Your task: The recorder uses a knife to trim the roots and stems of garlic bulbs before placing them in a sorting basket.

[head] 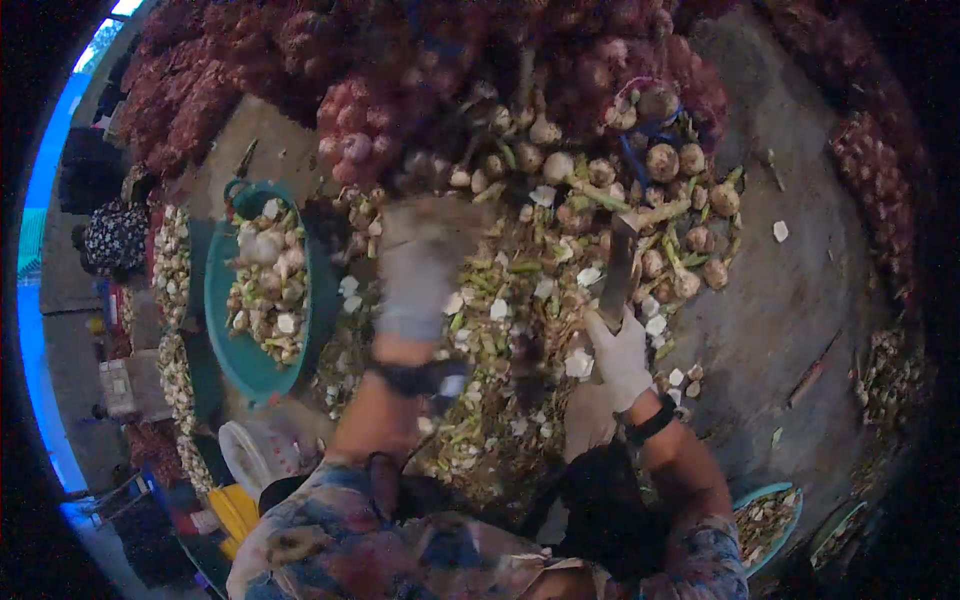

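Observation:
My right hand (pixel 622 356), in a white glove, grips a knife (pixel 618 270) whose dark, broad blade points up and away from me. Blurred by motion, my gloved left hand (pixel 421 281) is over the left side of the pile; its fingers and anything in them cannot be made out. Between and beyond the hands lie garlic bulbs (pixel 663 162), some with stalks attached, and a heap of cut green stalks and trimmings (pixel 480 300). White cut pieces (pixel 578 364) are scattered through the heap. Left of my left hand stands a green basin (pixel 217 315) holding garlic bulbs (pixel 262 277).
Red mesh sacks of garlic (pixel 356 127) line the far side, with more sacks (pixel 877 187) at right. A white bucket (pixel 244 454) stands at lower left. A basin of scraps (pixel 787 525) sits at lower right. Another person (pixel 116 238) is at far left.

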Tool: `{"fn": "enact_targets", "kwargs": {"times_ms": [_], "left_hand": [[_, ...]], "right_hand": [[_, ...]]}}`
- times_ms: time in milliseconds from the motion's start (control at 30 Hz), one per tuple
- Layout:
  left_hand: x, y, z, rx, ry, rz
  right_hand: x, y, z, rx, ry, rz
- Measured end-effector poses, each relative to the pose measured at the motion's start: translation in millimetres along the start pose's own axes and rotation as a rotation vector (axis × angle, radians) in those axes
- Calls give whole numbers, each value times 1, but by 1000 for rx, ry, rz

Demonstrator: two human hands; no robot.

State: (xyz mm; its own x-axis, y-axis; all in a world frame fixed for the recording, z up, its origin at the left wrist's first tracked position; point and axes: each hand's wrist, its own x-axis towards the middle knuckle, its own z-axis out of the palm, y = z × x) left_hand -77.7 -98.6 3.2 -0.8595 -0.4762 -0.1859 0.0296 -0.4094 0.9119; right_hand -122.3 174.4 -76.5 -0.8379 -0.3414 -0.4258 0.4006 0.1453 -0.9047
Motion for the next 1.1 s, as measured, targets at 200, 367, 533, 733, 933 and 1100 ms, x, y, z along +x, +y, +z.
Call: {"fn": "enact_targets", "kwargs": {"times_ms": [200, 367, 533, 733, 933, 1100], "left_hand": [[137, -146, 76, 812, 282, -489], [152, -156, 70, 1030, 259, -503], [78, -99, 64, 950, -200, -324], [-8, -58, 59, 240, -359, -439], [-22, -62, 62, 586, -366, -225], [-49, -38, 79, 612, -317, -367]], "right_hand": [[23, -5, -19, -84, 118, 9], [31, 0, -25, -135, 64, 120], [37, -17, -30, -506, 42, -93], [15, -55, -24, -990, -38, -671], [-5, -64, -28, -968, -72, -666], [-1, -36, -42, -1149, -199, -419]]}}
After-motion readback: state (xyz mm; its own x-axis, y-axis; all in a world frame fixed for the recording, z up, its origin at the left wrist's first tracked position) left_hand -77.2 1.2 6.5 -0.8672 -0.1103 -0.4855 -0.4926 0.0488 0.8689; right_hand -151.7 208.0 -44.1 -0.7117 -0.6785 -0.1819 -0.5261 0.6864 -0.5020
